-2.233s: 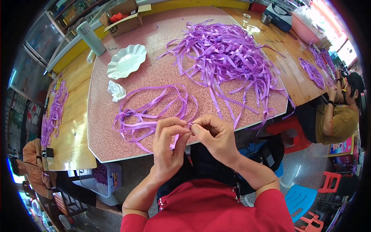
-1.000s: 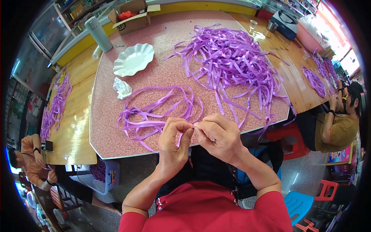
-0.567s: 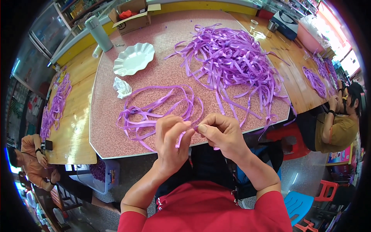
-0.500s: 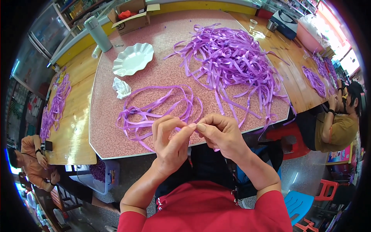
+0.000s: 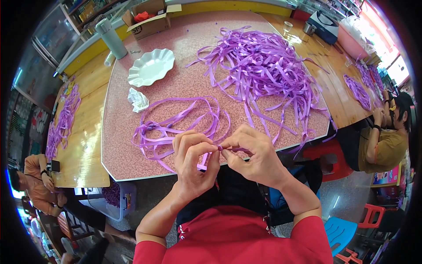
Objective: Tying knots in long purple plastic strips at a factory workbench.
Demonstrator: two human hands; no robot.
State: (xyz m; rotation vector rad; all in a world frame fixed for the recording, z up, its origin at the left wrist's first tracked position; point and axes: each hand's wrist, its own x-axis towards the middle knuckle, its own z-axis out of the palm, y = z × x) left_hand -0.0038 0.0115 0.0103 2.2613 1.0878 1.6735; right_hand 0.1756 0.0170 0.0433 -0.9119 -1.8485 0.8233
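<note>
Near the table's front edge, my left hand (image 5: 195, 160) and my right hand (image 5: 252, 154) meet fingertip to fingertip. Both pinch a purple ribbon (image 5: 241, 149), which has a small darker purple lump, perhaps a knot, between the fingertips. A piece of ribbon shows below my left fingers. Just beyond my left hand, loops of purple ribbon (image 5: 176, 115) with a few dark purple lumps lie on the pink speckled table (image 5: 121, 158). A large heap of purple ribbons (image 5: 268, 66) covers the table's far right, with loose ends trailing toward my right hand.
A white scalloped dish (image 5: 151, 67), crumpled white paper (image 5: 138, 100), a pale green bottle (image 5: 111, 40) and a cardboard box (image 5: 149, 25) stand at the far left. Other people sit at the left (image 5: 37, 169) and right (image 5: 389, 143). A blue stool (image 5: 340, 235) is at the lower right.
My right hand has turned and its fingers have lifted and spread from the curled pose. The ribbon and its dark lump now show between my fingertips. The table's contents look the same.
</note>
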